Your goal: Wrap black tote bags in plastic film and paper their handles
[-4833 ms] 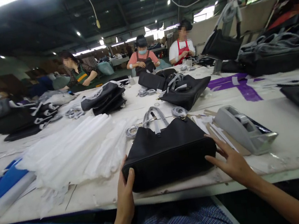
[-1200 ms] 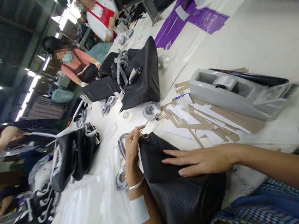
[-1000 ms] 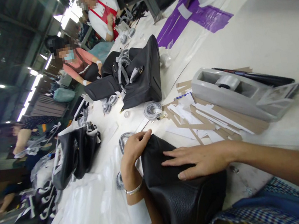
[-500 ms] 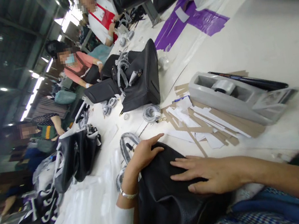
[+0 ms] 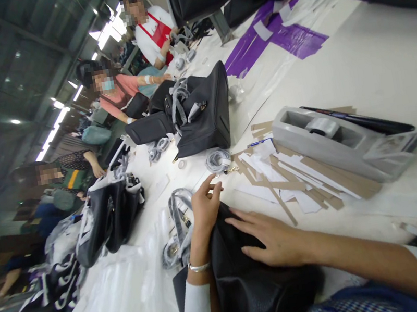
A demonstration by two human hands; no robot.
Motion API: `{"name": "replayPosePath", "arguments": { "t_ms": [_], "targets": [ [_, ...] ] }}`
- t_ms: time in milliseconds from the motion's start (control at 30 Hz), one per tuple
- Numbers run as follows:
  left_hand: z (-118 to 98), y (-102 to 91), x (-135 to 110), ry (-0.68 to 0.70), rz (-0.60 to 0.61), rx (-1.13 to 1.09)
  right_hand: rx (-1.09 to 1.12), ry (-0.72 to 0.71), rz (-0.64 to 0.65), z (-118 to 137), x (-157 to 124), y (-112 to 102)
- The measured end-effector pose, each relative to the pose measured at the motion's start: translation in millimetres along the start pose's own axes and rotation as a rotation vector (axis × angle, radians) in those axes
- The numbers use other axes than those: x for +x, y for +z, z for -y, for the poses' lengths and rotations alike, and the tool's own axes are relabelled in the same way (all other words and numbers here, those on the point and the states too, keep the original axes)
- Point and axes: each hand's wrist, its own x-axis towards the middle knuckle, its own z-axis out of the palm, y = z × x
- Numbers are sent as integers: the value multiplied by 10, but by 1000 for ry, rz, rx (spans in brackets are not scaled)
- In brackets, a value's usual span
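A black leather handbag [image 5: 253,286] lies on the white table [image 5: 375,61] close to my body. My right hand [image 5: 271,238] rests flat on its side, fingers spread. My left hand [image 5: 205,206] curls over the bag's top edge, thumb and fingers pinching the rim by the grey wrapped handles [image 5: 177,219]. A white band and a bracelet sit on my left wrist.
A grey tape dispenser [image 5: 332,136] and loose card and paper strips [image 5: 287,180] lie to the right. More black bags [image 5: 202,115] [image 5: 108,219], white plastic sheets [image 5: 110,308] and purple tape [image 5: 280,34] are on the table. Other people work at the far side.
My left hand has shifted up along the bag's top edge and now pinches it. My right hand stays flat on the bag. The view has tilted a little.
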Motion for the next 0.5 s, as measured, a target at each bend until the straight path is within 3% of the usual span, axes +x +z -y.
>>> {"name": "replayPosePath", "arguments": {
  "t_ms": [133, 267, 400, 500],
  "targets": [
    [21, -79, -87, -17, -124, 42, 10, -45, -55, 36, 120, 132],
    [108, -120, -79, -26, -216, 182, -41, -59, 46, 47, 154, 141],
    [257, -179, 33, -91, -213, 221, -122, -153, 218, 5, 203, 141],
    [359, -309, -5, -96, -109, 131, -143, -214, 284, -47, 213, 165]
  ]
}}
